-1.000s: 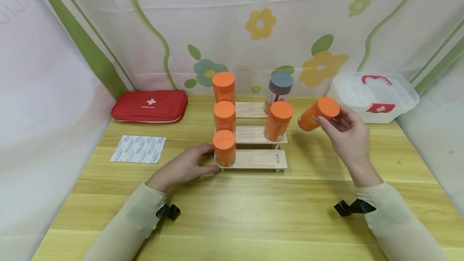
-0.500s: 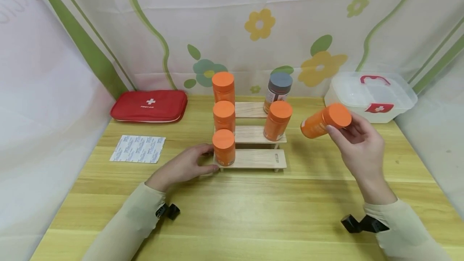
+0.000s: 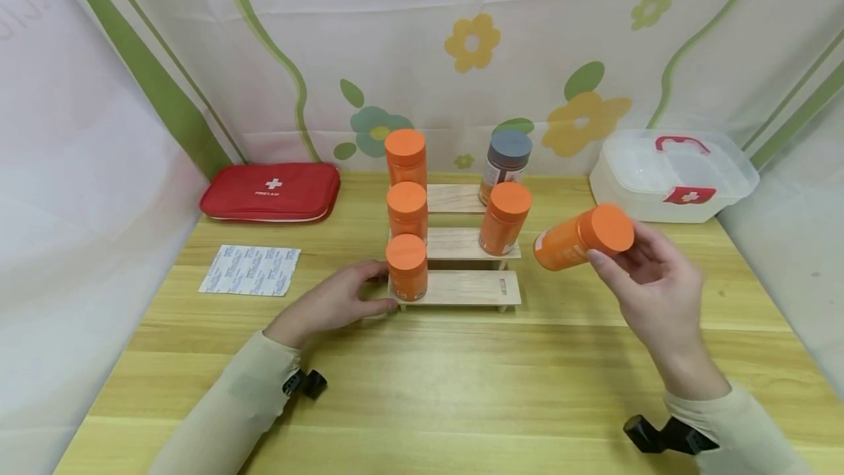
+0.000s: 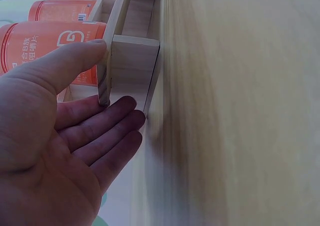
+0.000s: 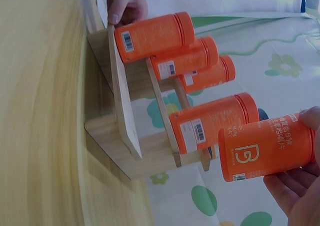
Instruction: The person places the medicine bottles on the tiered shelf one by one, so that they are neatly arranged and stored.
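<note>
In the head view, my right hand grips an orange pill bottle near its lid, tilted in the air right of a three-step wooden rack. Its printed label faces the right wrist view. My left hand holds the rack's lowest step at its left end, thumb at the front corner. The left wrist view shows the other fingers along the end of the step. Right by that hand stands an orange bottle on the lowest step. Another orange bottle stands on the middle step's right end.
Two orange bottles stand on the left of the upper steps. A grey-lidded bottle is at the top right. A red first-aid pouch and a blister-like sheet lie left. A clear first-aid box sits back right.
My right hand has moved right and toward me with the orange pill bottle, which has tipped further onto its side. The left hand stays at the rack.
</note>
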`<state>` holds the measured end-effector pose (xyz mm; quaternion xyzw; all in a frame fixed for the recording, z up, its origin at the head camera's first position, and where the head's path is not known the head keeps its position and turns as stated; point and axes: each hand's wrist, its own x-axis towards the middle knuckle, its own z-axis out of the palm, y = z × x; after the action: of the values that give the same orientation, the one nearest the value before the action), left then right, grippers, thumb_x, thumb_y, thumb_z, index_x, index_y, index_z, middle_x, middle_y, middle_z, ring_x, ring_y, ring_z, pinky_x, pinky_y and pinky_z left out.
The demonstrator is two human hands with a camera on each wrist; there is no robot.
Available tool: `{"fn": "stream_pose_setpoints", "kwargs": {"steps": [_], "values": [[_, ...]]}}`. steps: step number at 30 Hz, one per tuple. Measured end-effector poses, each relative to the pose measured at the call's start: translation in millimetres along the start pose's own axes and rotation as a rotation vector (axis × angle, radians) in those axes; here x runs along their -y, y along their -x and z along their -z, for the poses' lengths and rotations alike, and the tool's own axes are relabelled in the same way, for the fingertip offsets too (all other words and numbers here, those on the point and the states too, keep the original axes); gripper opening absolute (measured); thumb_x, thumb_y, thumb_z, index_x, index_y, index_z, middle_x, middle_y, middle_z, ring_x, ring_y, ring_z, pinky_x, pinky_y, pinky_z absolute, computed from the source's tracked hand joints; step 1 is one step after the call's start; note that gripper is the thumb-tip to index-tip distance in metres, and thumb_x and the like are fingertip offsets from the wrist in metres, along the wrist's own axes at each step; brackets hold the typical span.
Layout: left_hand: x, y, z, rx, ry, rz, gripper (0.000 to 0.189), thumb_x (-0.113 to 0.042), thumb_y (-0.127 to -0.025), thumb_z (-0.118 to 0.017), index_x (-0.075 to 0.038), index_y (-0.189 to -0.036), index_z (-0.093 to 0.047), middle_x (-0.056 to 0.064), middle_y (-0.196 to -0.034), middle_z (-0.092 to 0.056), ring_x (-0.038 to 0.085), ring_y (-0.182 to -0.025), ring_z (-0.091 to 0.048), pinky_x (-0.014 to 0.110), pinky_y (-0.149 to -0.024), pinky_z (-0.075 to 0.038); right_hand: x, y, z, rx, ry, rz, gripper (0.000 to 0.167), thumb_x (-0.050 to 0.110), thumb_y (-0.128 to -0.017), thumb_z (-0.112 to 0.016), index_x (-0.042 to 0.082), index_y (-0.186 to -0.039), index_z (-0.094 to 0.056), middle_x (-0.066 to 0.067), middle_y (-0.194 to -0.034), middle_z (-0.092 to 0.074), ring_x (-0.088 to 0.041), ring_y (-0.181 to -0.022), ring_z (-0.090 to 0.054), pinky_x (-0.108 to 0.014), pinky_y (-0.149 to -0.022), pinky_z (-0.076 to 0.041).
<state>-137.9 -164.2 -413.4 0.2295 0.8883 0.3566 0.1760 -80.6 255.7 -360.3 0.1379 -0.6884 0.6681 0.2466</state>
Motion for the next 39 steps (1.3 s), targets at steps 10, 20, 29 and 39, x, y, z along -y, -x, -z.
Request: {"fn": "stream_pose_setpoints", "kwargs": {"steps": [10,20,29,39], "values": [[-0.3,-0.5,0.1,0.000,-0.012,-0.015,0.064,-0.035,-0.100,-0.080,-0.009,-0.154,-0.058,0.009,-0.150,-0.066,0.030,-0.142,-0.060,0.054,-0.124,-0.047,-5.1,11.6,-18.7,0.115,0.036,0.025,0.059,-0.027,-0.083,-0.073,-0.015,-0.139,-0.061,-0.005,-0.131,-0.075,-0.012,-0.115,-0.074,-0.019,-0.101,-0.060],[0.5,-0.9,-0.2,-0.001,-0.004,-0.012,0.065,-0.037,-0.099,-0.079,-0.010,-0.155,-0.058,0.008,-0.152,-0.065,0.031,-0.144,-0.059,0.055,-0.124,-0.046,-12.1,18.8,-32.9,0.195,0.100,-0.016,0.058,-0.026,-0.083,-0.074,-0.013,-0.139,-0.063,-0.003,-0.134,-0.073,-0.010,-0.120,-0.073,-0.017,-0.102,-0.059],[2.3,-0.8,-1.3,-0.002,0.002,-0.009,0.067,-0.040,-0.099,-0.079,-0.010,-0.155,-0.058,0.009,-0.153,-0.065,0.031,-0.145,-0.058,0.055,-0.125,-0.045,-19.0,21.7,-43.1,0.248,0.261,-0.067,0.058,-0.018,-0.085,-0.080,-0.007,-0.140,-0.064,-0.002,-0.135,-0.071,-0.003,-0.118,-0.071,-0.015,-0.101,-0.058],[1.8,-0.8,-0.4,0.001,-0.004,-0.001,0.067,-0.041,-0.099,-0.079,-0.011,-0.155,-0.057,0.008,-0.154,-0.064,0.031,-0.146,-0.057,0.055,-0.126,-0.045,-31.8,19.4,-52.1,0.293,0.314,-0.081,0.055,-0.013,-0.085,-0.083,-0.011,-0.137,-0.064,-0.028,-0.134,-0.069,0.006,-0.117,-0.067,-0.014,-0.101,-0.057]]}}
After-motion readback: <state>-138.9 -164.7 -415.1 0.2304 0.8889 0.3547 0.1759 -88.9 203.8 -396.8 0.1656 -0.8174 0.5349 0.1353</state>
